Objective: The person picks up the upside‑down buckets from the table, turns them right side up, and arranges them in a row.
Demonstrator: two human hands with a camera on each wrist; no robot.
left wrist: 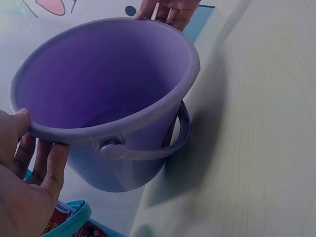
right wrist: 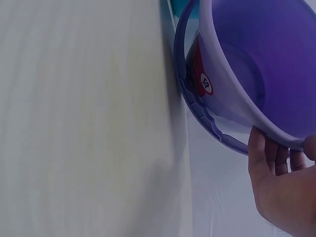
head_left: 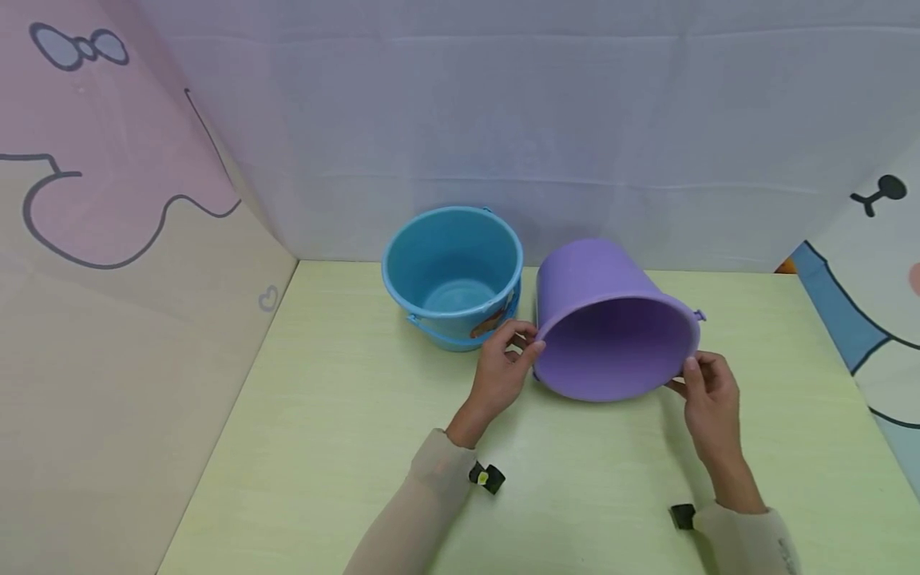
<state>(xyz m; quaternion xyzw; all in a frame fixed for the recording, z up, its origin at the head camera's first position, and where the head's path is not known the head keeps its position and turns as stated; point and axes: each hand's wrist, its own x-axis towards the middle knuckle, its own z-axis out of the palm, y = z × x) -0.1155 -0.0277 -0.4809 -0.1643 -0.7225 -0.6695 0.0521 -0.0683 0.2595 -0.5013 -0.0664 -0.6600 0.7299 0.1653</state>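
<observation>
A purple bucket (head_left: 611, 351) is tilted with its mouth toward me, and its inside looks bare. My left hand (head_left: 501, 371) pinches the bucket's rim at the left, thumb at the lip and fingers outside. At the lower right, my right hand (head_left: 713, 399) grips the same rim between thumb and fingers. The purple handle (right wrist: 210, 121) hangs on the underside, beside a red label (right wrist: 200, 74) on the wall. A blue bucket (head_left: 453, 263) stands upright to the left, close to my left hand. In the left wrist view, part of its rim (left wrist: 74, 222) shows below that hand.
Both buckets are near the back of the pale yellow table (head_left: 323, 447). A white cloth wall (head_left: 503, 120) rises behind them. Printed panels stand at the left (head_left: 108, 319) and right (head_left: 884, 279) sides.
</observation>
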